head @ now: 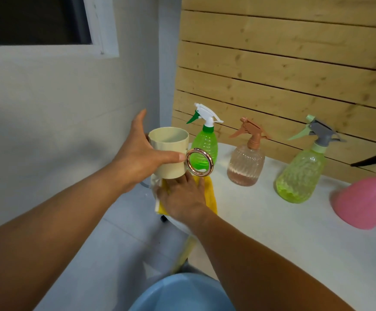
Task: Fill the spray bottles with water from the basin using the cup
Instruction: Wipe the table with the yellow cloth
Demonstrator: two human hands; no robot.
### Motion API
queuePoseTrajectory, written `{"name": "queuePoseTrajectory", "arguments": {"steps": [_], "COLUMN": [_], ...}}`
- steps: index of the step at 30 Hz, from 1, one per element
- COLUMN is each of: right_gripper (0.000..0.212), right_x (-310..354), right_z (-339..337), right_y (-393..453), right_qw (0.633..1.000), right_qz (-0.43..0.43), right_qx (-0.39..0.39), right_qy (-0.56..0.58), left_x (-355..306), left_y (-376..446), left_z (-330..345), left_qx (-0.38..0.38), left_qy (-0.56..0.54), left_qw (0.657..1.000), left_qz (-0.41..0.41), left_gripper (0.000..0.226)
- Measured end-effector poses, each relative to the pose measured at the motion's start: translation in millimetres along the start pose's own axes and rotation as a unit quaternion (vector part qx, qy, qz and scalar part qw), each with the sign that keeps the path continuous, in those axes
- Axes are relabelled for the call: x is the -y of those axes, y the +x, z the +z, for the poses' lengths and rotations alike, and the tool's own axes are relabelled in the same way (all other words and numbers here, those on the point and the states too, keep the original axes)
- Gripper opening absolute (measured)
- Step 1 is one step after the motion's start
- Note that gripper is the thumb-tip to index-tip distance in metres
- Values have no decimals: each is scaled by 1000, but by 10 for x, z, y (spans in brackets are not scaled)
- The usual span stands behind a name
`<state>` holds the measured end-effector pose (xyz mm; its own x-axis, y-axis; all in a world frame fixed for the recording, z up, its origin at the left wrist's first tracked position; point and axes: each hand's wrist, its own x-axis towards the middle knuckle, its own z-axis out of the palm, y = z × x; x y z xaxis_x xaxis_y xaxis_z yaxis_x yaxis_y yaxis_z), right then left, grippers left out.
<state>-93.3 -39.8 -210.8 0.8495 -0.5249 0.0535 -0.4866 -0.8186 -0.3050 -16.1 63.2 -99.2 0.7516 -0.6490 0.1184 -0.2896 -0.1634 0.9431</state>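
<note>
White tabletop (272,232) carries four spray bottles along wooden slat wall: bright green bottle (205,147), clear pinkish bottle (245,164), yellow-green textured bottle (301,176), pink bottle (366,203) at right edge. Yellow cloth (209,194) lies at near-left corner.

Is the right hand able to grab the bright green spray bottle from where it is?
Probably yes. The right hand rests on the yellow cloth, just in front of the green spray bottle. Only the cup, held by the left hand, and its ring handle partly overlap the way.
</note>
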Motion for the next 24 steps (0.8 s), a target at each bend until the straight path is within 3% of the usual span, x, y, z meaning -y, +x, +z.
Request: {"name": "queuePoseTrajectory", "arguments": {"steps": [5, 13, 17, 24], "right_gripper": [62, 78, 64, 64], "right_x": [-146, -587, -854, -1100], "right_z": [-39, -201, -298, -392], "right_y": [-348, -857, -1099, -1332], "right_qw": [999, 991, 983, 975], "right_qz": [6, 118, 176, 213], "right_qx": [12, 4, -12, -31], "right_qy": [-46, -59, -49, -61], "left_x": [176, 504, 586, 648], "left_y": [-58, -193, -286, -390], "left_z": [12, 188, 252, 316], "left_qx": [1, 60, 99, 86], "left_qy": [-7, -17, -12, 11], "left_qw": [1000, 998, 994, 995], "left_qz": [-12, -31, -47, -45], "left_gripper": [138, 146, 157, 151]}}
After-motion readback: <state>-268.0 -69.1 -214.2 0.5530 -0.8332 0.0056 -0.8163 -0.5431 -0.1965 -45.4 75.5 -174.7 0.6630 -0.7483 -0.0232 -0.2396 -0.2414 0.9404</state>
